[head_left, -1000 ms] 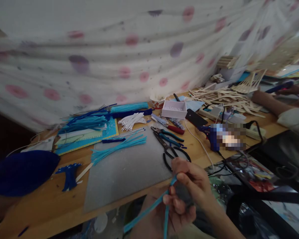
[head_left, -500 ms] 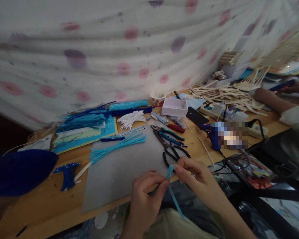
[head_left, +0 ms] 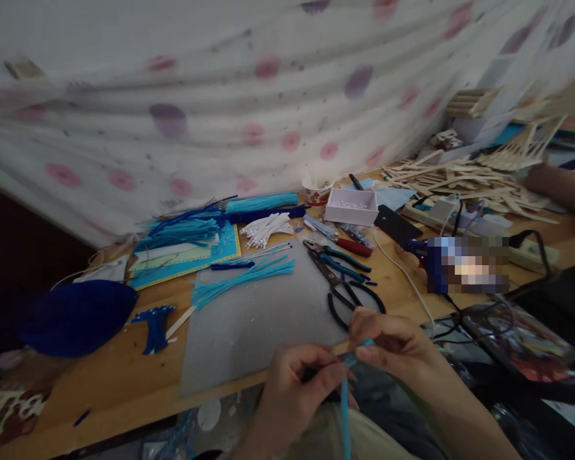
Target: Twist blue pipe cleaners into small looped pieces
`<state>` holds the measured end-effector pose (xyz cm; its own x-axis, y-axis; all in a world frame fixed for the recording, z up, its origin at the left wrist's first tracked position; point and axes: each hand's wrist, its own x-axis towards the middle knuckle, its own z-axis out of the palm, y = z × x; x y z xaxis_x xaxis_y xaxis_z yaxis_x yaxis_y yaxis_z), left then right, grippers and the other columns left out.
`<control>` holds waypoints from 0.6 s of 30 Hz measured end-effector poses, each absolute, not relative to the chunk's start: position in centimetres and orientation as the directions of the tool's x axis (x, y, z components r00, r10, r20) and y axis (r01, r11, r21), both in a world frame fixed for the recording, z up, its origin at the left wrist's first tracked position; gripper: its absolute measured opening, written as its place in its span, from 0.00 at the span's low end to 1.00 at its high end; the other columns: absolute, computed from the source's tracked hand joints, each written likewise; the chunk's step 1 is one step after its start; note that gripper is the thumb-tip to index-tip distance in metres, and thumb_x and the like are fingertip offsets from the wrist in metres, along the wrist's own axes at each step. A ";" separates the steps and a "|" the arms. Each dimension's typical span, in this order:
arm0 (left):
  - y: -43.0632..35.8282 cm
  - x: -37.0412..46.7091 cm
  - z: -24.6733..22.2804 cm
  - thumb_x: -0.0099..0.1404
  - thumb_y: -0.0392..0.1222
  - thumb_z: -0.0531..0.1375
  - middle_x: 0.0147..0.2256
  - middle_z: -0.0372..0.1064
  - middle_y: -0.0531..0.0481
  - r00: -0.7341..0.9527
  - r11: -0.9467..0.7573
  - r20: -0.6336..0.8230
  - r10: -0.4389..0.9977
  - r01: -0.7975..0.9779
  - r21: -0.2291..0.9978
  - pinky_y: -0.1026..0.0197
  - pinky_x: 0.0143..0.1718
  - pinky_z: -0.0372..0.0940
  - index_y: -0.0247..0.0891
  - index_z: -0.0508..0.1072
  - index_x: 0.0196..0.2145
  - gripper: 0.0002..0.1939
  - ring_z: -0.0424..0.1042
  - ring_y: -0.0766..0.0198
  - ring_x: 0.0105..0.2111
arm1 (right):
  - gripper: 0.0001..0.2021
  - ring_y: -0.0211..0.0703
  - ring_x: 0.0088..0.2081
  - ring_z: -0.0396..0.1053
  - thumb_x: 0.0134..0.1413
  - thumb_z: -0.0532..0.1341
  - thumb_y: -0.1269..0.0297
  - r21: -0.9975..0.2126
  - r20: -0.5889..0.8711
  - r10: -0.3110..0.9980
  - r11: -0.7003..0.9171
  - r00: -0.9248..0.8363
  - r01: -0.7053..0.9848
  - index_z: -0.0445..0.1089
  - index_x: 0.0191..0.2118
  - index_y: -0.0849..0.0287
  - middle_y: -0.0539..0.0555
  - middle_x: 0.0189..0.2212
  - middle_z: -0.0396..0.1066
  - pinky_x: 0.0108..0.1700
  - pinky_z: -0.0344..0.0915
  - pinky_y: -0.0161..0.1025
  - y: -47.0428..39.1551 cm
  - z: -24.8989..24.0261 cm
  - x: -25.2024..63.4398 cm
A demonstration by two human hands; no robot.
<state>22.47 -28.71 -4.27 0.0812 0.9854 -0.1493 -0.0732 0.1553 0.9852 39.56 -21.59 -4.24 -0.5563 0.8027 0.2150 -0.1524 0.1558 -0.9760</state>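
Observation:
Near the table's front edge, my left hand [head_left: 301, 390] pinches a light blue fuzzy stem [head_left: 345, 415], whose long end hangs straight down. Close on its right, my right hand [head_left: 397, 345] grips the looped top of the same stem between thumb and fingers. Black-handled scissors [head_left: 342, 287] lie just beyond my right hand, beside pliers [head_left: 333, 255]. A bundle of light blue stems [head_left: 244, 278] rests on the grey mat [head_left: 234, 338].
White stems [head_left: 267, 229], a white box of beads [head_left: 351, 207] and a red-handled tool [head_left: 354, 247] lie behind. Wooden sticks [head_left: 460, 182], a power strip [head_left: 531, 255] and another person's arm [head_left: 558, 185] are at right. A dark blue oval [head_left: 81, 317] is left.
The view has shifted, so the table items appear further right. My fingers have moved over the loop, covering more of it, and the stem's tail now hangs straighter.

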 end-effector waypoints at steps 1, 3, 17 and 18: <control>-28.8 22.8 -4.7 0.55 0.53 0.65 0.20 0.72 0.49 0.168 0.283 -0.243 0.955 -0.285 0.916 0.54 0.36 0.68 0.36 0.74 0.22 0.16 0.70 0.62 0.20 | 0.07 0.40 0.30 0.64 0.54 0.67 0.58 -0.965 0.249 0.785 0.151 -0.568 -0.215 0.76 0.29 0.53 0.50 0.25 0.68 0.32 0.61 0.37 -21.5 -4.4 39.5; -29.0 23.5 -5.6 0.49 0.56 0.68 0.13 0.60 0.56 0.348 0.460 -0.308 0.885 -0.559 0.690 0.54 0.36 0.68 0.37 0.70 0.18 0.20 0.64 0.66 0.16 | 0.06 0.41 0.31 0.64 0.52 0.67 0.57 -0.936 0.330 0.754 0.182 -0.567 -0.302 0.78 0.30 0.51 0.50 0.26 0.67 0.33 0.62 0.38 -21.3 -4.6 39.3; -29.0 21.6 -5.7 0.65 0.32 0.56 0.29 0.78 0.50 -0.045 -0.304 0.488 0.872 0.731 0.610 0.40 0.62 0.44 0.41 0.75 0.32 0.09 0.74 0.58 0.35 | 0.15 0.36 0.20 0.58 0.48 0.66 0.49 -0.969 0.023 0.942 0.105 -0.335 0.226 0.74 0.25 0.58 0.48 0.17 0.63 0.21 0.55 0.34 -21.2 -5.4 37.4; -29.1 21.4 -5.7 0.64 0.31 0.56 0.29 0.78 0.51 -0.009 -0.332 0.542 0.841 0.781 0.528 0.39 0.63 0.40 0.41 0.75 0.34 0.09 0.75 0.58 0.36 | 0.16 0.36 0.20 0.59 0.46 0.67 0.48 -0.979 -0.009 0.940 0.062 -0.340 0.197 0.75 0.26 0.58 0.48 0.16 0.64 0.21 0.56 0.33 -21.1 -5.6 37.3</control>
<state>21.43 -29.08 -5.71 -0.0085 0.8407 0.5415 0.7811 -0.3325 0.5285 37.31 -21.10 -5.57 -0.3404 0.9402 -0.0088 0.1967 0.0620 -0.9785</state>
